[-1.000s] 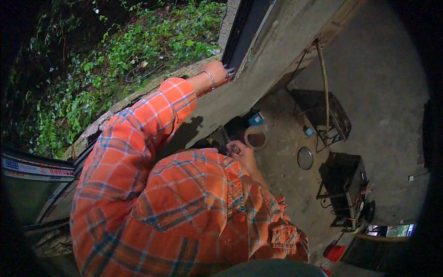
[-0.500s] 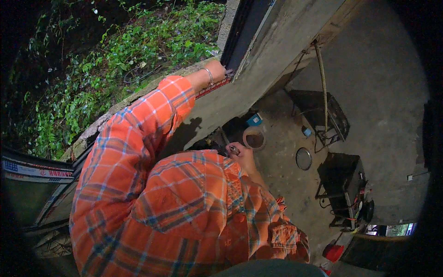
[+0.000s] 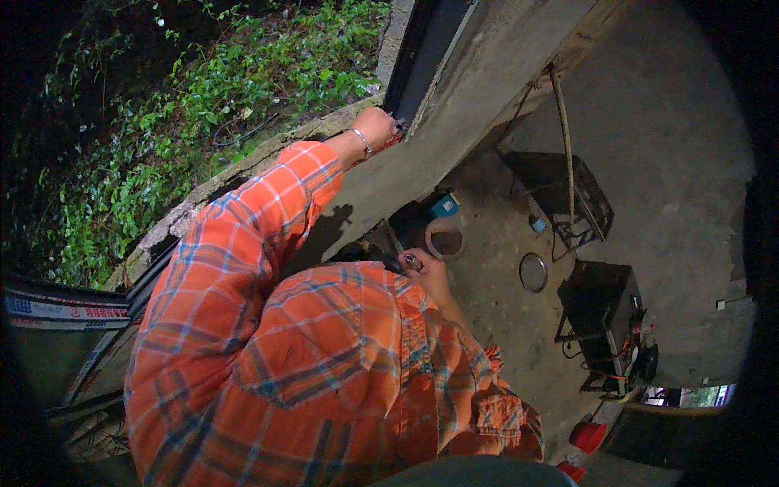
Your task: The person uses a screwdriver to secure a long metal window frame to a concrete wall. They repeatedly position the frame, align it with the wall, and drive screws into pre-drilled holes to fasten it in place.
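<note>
My left arm, in an orange plaid sleeve (image 3: 203, 300), stretches out to the window opening. My left hand (image 3: 376, 128), with a silver bangle (image 3: 363, 143) at its wrist, is closed at the lower corner of the dark window frame (image 3: 418, 61). A small pale bit shows at its fingertips, too small to name. Just under it runs a red strip (image 3: 391, 143) along the sill. Lower down, by my chest, my right hand (image 3: 425, 266) is curled closed, with something small and shiny at its fingers. What it grips is mostly hidden by the shirt.
Green plants (image 3: 268, 73) grow outside beyond the rough sill. On the floor stand a round tub (image 3: 445, 240), a blue box (image 3: 445, 206), a round hoop-like thing (image 3: 533, 272) and a black metal stand (image 3: 600, 296). A pole (image 3: 561, 138) leans at the right.
My left hand has shifted slightly left in view, covering more of the red strip. The whole view has tilted a little. My right hand stays about where it was.
</note>
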`<state>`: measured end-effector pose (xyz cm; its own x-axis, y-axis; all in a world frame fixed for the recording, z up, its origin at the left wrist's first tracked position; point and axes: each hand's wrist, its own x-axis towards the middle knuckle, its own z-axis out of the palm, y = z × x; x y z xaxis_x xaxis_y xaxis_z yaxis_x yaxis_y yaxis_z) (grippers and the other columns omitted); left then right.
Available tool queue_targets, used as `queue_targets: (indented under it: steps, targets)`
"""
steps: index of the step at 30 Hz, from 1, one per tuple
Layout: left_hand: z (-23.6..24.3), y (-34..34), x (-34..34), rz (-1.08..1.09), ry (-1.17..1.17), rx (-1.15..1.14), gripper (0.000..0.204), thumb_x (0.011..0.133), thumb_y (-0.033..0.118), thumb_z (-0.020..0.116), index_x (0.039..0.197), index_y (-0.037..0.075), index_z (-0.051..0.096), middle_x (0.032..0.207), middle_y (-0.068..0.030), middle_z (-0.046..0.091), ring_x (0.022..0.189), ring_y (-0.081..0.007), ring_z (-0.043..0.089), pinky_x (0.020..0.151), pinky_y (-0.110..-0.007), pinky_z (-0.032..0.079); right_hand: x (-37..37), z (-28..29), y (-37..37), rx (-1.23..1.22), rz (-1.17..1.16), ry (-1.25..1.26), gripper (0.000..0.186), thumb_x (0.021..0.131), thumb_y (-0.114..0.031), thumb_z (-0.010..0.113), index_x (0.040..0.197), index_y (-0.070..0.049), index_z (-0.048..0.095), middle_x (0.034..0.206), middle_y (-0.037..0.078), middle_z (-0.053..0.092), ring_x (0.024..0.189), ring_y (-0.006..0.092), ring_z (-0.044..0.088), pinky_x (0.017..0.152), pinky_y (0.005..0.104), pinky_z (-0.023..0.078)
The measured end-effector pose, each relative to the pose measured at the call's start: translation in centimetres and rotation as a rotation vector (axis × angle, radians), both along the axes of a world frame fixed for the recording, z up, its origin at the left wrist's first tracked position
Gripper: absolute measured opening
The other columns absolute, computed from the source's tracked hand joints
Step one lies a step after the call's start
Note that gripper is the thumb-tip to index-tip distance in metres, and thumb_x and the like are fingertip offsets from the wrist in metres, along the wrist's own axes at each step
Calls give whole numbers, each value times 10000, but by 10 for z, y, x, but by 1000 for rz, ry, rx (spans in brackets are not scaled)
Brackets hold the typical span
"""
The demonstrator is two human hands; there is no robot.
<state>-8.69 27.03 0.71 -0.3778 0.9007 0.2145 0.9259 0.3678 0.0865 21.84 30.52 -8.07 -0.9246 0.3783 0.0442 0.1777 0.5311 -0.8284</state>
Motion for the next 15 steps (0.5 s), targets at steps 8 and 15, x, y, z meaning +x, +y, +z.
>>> queue_targets:
  steps: [8,15]
  targets:
    - [-22,-19,4,152,-1236,489,118,773,150,460,730,64,528,474,-33,460,406,-169,456,372,-311,349,2,-17,15,-32,86,-25,345,649,16,580,988,-48,570,783,142,615,563,182,585,526,296,469]
    - [-8,-22,19,290,-1748,626,154,820,186,419,714,92,480,442,38,377,300,-98,306,286,-251,201,2,-2,2,5,47,-6,345,640,9,577,981,-46,567,779,151,612,598,205,606,546,303,475]
